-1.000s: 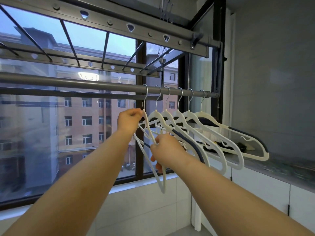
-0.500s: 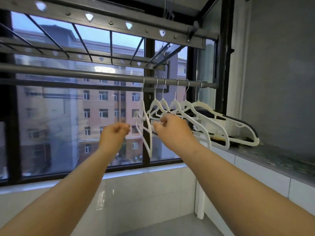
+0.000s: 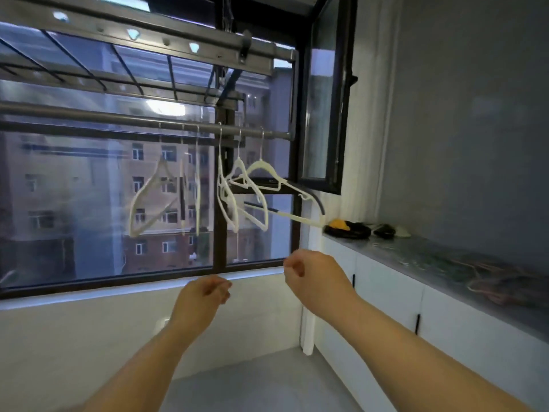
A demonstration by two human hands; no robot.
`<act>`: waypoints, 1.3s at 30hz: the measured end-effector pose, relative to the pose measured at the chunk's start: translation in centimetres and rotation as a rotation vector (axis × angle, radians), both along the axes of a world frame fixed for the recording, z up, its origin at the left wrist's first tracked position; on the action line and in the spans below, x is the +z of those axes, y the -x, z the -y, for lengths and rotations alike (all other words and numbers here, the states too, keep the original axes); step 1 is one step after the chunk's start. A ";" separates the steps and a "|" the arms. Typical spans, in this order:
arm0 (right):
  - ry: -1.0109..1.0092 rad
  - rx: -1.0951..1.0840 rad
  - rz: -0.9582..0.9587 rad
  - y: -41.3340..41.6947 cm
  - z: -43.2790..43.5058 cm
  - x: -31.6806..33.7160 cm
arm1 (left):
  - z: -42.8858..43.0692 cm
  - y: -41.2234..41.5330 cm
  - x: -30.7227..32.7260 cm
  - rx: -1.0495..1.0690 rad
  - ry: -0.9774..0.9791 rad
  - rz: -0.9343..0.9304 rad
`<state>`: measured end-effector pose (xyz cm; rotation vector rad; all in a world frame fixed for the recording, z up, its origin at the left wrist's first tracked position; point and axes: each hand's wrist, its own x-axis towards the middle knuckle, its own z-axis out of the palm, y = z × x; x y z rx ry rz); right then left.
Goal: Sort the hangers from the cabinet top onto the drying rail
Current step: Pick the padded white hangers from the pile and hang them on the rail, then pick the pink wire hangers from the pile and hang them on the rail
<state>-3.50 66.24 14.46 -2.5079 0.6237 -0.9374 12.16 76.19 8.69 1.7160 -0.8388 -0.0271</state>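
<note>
Hangers (image 3: pixel 231 200), mid-frame: cream-white plastic. Rightmost hanger (image 3: pixel 267 171): dark blue-grey strip on 1 shoulder.
Drying rail (image 3: pixel 118 115): dull grey metal.
Window frame (image 3: pixel 219 248): black.
Building (image 3: pixel 89 188) through the glass: tan above, red-brown below, grid of white-framed windows.
Cabinet top (image 3: pixel 430 257), right of frame: grey-green, mottled like marble.
Cabinet doors (image 3: pixel 386 292): plain white; handles (image 3: pixel 417 324) black.
Far end of the top: yellow object (image 3: pixel 338 224) on a black one (image 3: pixel 353 233).
Wire hangers (image 3: pixel 499 288), right edge: pinkish, blurred.
Wall (image 3: pixel 460 114): flat grey.
</note>
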 end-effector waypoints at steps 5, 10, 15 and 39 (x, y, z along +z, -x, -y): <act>-0.110 -0.147 -0.059 6.5 6.8 -3.6 | 7.7 6.0 -3.0 -0.242 -0.096 0.009; -0.143 -0.324 -0.144 12.3 13.9 -7.4 | 16.8 9.7 -5.9 -0.388 -0.181 0.031; -0.197 -0.518 -0.236 16.7 22.4 -10.4 | 27.5 12.4 -8.6 -0.515 -0.193 -0.003; -0.410 -1.148 -0.175 17.9 64.8 -15.2 | 74.3 13.0 -14.6 -0.703 -0.647 0.644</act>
